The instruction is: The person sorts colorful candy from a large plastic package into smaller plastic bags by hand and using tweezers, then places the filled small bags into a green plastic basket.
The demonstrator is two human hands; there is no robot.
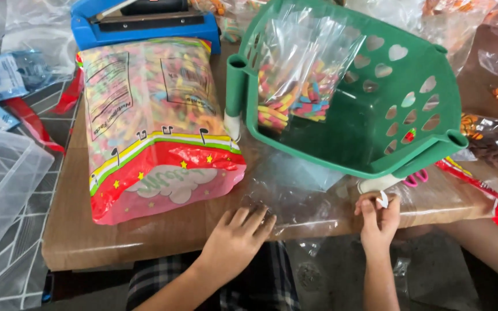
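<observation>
Low in front of you sits a brown wooden table (70, 242) crowded with packaging: a big sealed bag of coloured candy (157, 129) lies flat on its left half, a blue heat sealer (145, 23) stands behind that, and a green plastic basket (364, 98) is tipped on its side to the right, with a clear bag of gummy worms (298, 86) resting inside. Your left hand (237, 236) lies palm down, fingers spread, pressing on a flat clear plastic bag (295, 193) at the table's near edge. Your right hand (380, 216) is well apart from it, thumb and fingers pinched together on a small white piece (383, 199) just below the basket's white-tipped foot; what that piece is cannot be told. Keep the left palm flat so the slippery film does not slide off the edge, and work the pinch with the fingertips only, since the basket rests close above and a knock could tip it and its candy. Pink scissor handles (415, 178) peep from under the basket's rim, so mind them near your knuckles.
</observation>
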